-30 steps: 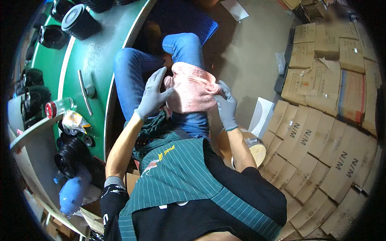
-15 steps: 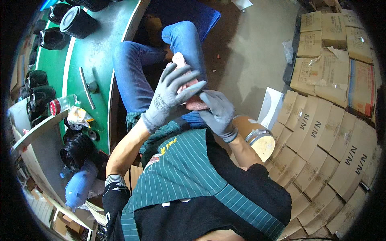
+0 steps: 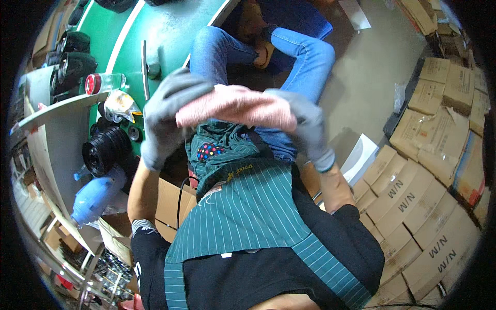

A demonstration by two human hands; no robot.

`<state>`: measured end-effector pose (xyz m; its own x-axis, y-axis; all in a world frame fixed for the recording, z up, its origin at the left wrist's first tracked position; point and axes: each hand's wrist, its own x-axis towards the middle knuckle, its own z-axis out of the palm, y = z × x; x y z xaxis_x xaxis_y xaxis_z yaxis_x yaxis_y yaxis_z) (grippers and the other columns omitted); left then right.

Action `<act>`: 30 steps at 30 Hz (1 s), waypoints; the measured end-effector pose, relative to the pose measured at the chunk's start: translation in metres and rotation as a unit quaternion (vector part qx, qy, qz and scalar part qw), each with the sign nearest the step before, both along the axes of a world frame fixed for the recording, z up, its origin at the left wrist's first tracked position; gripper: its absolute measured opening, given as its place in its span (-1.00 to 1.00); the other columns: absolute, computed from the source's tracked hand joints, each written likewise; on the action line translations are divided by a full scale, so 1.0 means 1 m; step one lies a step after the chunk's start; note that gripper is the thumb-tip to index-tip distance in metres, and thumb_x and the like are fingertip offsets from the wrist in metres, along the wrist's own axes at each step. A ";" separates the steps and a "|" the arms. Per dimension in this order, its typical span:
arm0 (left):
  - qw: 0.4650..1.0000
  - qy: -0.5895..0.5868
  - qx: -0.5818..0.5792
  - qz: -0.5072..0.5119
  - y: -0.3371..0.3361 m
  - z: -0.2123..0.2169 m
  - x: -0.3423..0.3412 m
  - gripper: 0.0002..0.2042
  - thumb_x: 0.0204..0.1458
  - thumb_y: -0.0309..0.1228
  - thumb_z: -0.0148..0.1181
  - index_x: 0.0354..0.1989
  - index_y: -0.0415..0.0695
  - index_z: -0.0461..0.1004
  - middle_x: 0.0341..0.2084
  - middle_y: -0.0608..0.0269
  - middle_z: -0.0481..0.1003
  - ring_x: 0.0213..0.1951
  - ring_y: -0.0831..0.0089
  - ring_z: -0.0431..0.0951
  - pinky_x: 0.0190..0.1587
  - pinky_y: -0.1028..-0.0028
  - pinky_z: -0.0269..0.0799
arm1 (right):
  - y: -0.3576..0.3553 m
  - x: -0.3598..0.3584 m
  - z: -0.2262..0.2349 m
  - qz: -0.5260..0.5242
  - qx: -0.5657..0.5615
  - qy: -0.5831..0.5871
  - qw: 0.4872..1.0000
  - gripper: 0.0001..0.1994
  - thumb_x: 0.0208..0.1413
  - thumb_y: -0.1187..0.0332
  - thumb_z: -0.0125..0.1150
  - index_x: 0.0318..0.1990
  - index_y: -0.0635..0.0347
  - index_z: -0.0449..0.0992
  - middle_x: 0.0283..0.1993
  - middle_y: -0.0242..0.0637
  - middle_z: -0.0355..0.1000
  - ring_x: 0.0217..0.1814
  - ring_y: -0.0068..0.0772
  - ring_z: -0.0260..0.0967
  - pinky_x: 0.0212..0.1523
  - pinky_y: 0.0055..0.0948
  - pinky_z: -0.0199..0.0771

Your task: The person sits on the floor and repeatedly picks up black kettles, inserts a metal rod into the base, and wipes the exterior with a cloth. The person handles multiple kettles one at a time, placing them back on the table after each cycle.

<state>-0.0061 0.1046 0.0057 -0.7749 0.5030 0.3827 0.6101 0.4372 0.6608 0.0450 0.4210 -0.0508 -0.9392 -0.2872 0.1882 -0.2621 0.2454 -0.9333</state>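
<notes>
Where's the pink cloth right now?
In the head view the pink cloth is upper centre, stretched between the gloved left hand and right hand, above the blue-jeaned legs.

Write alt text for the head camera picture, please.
Two grey-gloved hands, left hand and right hand, hold a pink cloth stretched between them above a seated person's jeans, beside a green table.
</notes>
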 end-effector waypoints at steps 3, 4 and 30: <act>0.998 -0.052 0.005 0.029 -0.003 0.008 -0.020 -0.59 0.29 -0.20 0.36 0.13 -0.29 0.63 0.05 -0.07 0.64 0.14 -0.02 0.65 0.28 0.16 0.48 | 0.013 -0.030 0.021 -0.019 0.055 0.020 0.998 -0.55 0.10 0.43 0.49 0.17 0.27 0.62 0.15 -0.07 0.63 0.24 -0.06 0.60 0.29 -0.22 0.55; 0.996 -0.072 0.002 0.043 -0.007 -0.001 -0.027 -0.52 0.39 -0.14 0.20 0.18 -0.38 0.58 0.08 -0.04 0.65 0.14 0.13 0.64 0.24 0.24 0.48 | 0.010 -0.041 0.034 -0.042 0.065 0.017 0.997 -0.55 0.10 0.44 0.50 0.17 0.29 0.62 0.16 -0.07 0.63 0.24 -0.06 0.60 0.28 -0.22 0.55; 0.979 0.139 0.066 0.132 0.066 0.074 -0.132 -0.78 0.34 -0.29 0.27 -0.02 -0.15 0.71 -0.43 -0.06 0.65 -0.45 0.28 0.67 -0.34 0.28 0.60 | 0.040 -0.155 0.148 -0.206 0.288 -0.020 0.935 -0.60 0.36 0.39 0.27 0.31 0.24 0.54 -0.06 -0.15 0.72 -0.09 -0.51 0.62 -0.01 -0.29 0.58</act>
